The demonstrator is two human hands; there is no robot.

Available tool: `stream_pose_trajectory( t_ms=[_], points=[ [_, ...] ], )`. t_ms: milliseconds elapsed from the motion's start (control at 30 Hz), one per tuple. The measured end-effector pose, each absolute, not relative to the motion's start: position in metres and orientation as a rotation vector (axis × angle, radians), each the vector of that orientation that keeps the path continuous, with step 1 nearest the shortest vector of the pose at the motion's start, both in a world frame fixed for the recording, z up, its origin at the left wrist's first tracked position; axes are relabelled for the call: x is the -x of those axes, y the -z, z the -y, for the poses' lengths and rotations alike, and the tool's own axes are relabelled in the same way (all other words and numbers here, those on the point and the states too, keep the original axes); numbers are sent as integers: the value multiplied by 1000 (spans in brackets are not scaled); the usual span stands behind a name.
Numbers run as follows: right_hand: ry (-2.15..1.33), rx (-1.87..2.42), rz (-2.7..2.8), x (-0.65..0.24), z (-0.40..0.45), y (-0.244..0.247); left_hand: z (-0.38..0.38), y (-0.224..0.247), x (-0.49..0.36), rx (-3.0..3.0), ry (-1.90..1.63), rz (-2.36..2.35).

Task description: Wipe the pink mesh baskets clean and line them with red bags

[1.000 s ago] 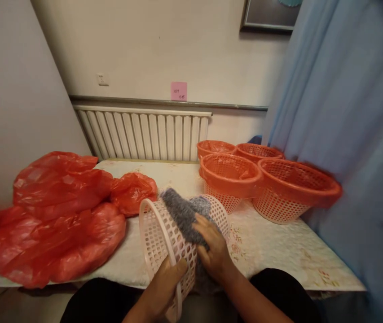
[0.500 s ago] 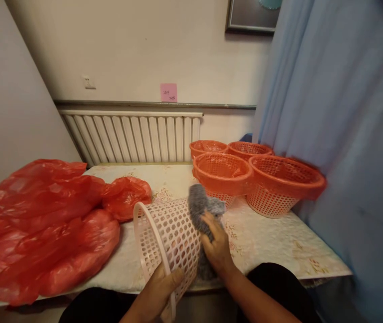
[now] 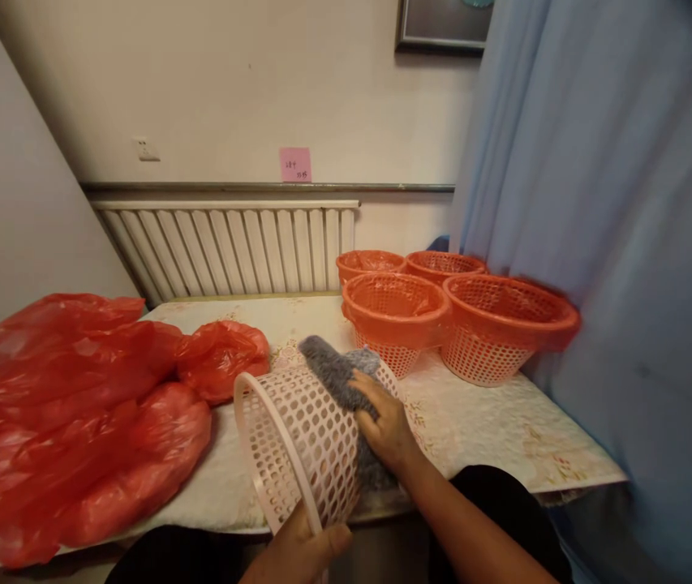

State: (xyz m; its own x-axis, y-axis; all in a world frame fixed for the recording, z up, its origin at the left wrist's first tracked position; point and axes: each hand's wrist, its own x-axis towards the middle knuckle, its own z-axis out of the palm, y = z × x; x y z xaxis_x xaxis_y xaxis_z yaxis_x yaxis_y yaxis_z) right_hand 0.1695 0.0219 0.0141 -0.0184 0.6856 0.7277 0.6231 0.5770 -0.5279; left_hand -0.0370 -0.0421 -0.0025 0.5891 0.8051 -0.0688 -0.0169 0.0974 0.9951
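A pale pink perforated plastic basket (image 3: 315, 422) lies tipped on its side over the front of the table, its mouth facing left. My left hand (image 3: 304, 545) grips its rim near the bottom, thumb outside and the other fingers mostly hidden. Against the upper right of the basket's wall, my right hand (image 3: 387, 422) presses a fluffy grey cloth (image 3: 337, 369), fingers bent over it. Part of the cloth hangs down the basket's right side below the hand.
Crumpled red plastic bags (image 3: 90, 438) spread over the table's left. Several baskets lined with red bags (image 3: 397, 312) stand at the back right, beside a blue curtain (image 3: 613, 243). A radiator (image 3: 236, 251) runs behind the patterned tablecloth (image 3: 473, 430).
My right hand has slid the grey cloth leftward and up over the basket's wall. My left hand has shifted slightly right and down with the rim, and the view has moved a little.
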Motion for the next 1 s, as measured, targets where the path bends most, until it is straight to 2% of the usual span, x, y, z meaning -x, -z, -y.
stream_pose_trajectory(
  t_ms=[233, 433, 600, 800, 1000],
  points=[
    [-94, 1461, 1292, -210, -54, 7, 50, 16, 45, -1391, -637, -825],
    [-35, 1441, 1341, -200, -46, 9, 31, -31, 31, -937, -981, -760],
    [28, 1267, 1554, -180, -26, 6, 21, -56, 23, -669, -1045, -717],
    [7, 807, 2026, -135, 31, -22, 29, -32, 25, -820, -1074, -680],
    [-18, 833, 2027, -134, 28, -31, 33, -15, 30, -962, -1007, -688]
  ],
)
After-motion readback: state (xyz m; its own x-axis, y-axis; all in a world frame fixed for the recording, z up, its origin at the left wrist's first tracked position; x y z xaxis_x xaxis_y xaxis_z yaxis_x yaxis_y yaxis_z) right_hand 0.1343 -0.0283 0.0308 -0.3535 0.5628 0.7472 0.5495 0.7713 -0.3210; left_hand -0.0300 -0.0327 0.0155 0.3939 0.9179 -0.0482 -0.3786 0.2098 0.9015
